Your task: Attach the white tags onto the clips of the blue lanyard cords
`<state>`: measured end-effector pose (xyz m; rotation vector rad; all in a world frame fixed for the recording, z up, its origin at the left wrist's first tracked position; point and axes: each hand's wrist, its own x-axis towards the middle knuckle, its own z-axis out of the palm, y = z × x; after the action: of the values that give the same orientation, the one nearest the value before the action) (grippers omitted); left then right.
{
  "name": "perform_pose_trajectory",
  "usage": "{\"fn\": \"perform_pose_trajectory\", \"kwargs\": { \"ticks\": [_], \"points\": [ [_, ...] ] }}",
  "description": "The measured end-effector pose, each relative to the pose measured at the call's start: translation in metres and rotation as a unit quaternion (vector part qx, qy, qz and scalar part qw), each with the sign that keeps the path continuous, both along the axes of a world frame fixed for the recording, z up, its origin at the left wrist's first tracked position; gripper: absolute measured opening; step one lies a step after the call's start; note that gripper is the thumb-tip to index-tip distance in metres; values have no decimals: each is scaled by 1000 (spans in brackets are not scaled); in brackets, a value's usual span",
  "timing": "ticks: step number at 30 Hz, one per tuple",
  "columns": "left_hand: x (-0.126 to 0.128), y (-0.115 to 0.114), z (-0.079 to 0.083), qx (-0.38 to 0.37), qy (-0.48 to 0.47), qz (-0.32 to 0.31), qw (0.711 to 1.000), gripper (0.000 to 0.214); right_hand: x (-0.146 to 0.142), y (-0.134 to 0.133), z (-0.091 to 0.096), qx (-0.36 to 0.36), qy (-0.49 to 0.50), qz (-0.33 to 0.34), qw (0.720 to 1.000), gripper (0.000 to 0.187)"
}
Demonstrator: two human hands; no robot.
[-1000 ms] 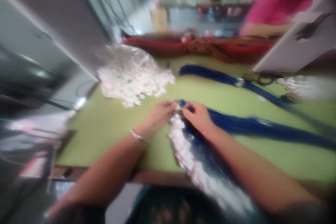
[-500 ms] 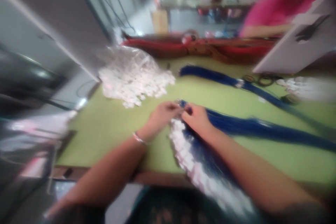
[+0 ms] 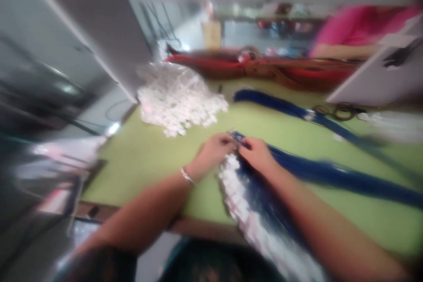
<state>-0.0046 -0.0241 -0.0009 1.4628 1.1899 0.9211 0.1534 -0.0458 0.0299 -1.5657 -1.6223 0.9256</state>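
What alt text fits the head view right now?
Blurred view: left hand and right hand meet at the end of a blue cord bundle on a green table. White tags line the bundle below the hands; a white pile lies behind.

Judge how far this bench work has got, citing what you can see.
Done, it seems: a row of small white pieces already lines the near blue wire bundle. In hand: the left hand and right hand meet at that bundle's end; blur hides the grip. Left, probably: the heap of loose white pieces and a second blue wire bundle on the green table.
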Motion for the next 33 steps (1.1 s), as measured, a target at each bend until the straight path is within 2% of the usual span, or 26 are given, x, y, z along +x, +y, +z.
{"fn": "perform_pose_trajectory", "kwargs": {
  "ticks": [4,6,8,10,11,12,14,16,18,23,28,33],
  "points": [
    [-8,3,4,14,52,-81,995,18,3,3,0,-21,95,-28,995,18],
    [-19,9,7,39,92,-85,991,18,6,5,-2,-36,185,-54,981,18],
    [-32,21,9,110,153,4,982,19,7,7,-6,-52,263,-57,962,21],
    [-46,36,9,210,228,130,942,20,8,9,-10,-62,309,-37,948,21],
    [-52,44,8,242,261,156,921,19,8,10,-11,-64,322,-25,944,20],
    [-56,51,7,260,292,153,908,18,8,10,-12,-65,331,-16,941,20],
    [-61,61,3,280,341,102,891,17,8,9,-11,-66,338,-11,939,20],
    [-60,65,0,286,377,54,879,20,6,8,-9,-69,329,-13,942,20],
    [-59,65,-4,283,400,32,871,24,5,6,-5,-76,314,-11,946,16],
    [-63,59,-8,286,389,-2,876,27,0,3,1,-79,298,-15,951,16],
    [-66,53,-3,266,372,-19,889,27,-4,0,4,-76,266,-47,960,13],
    [-63,47,7,261,338,24,904,20,-5,-2,6,-62,243,-57,966,12]
  ]
}}
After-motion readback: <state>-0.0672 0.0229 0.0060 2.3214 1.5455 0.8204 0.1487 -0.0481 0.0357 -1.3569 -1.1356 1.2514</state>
